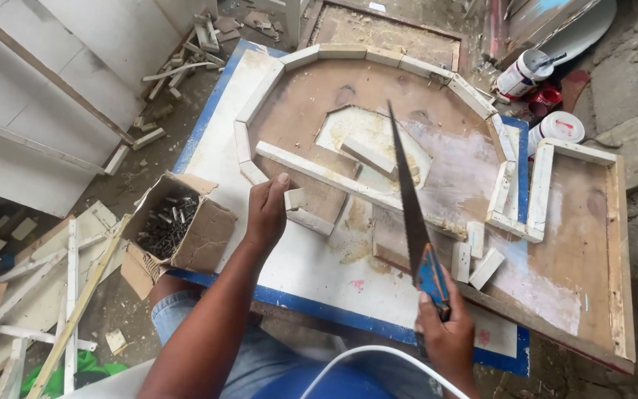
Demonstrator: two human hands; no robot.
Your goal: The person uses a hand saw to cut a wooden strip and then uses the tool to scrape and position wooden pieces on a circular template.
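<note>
Two hands: left (266, 210) pinches a small wood block (295, 198), right (444, 325) grips a handsaw (410, 207).

Soft, even daylight, sharp across most of the view

The light is bright and diffuse, with only faint, short shadows beside the white strips on the board (311, 258). No hard glare; the pale panels at upper left (75, 66) are nearly washed out. The saw blade (406, 185) looks crisp. Straight edges bow slightly toward the corners, and the bottom edge is a little soft.
</note>
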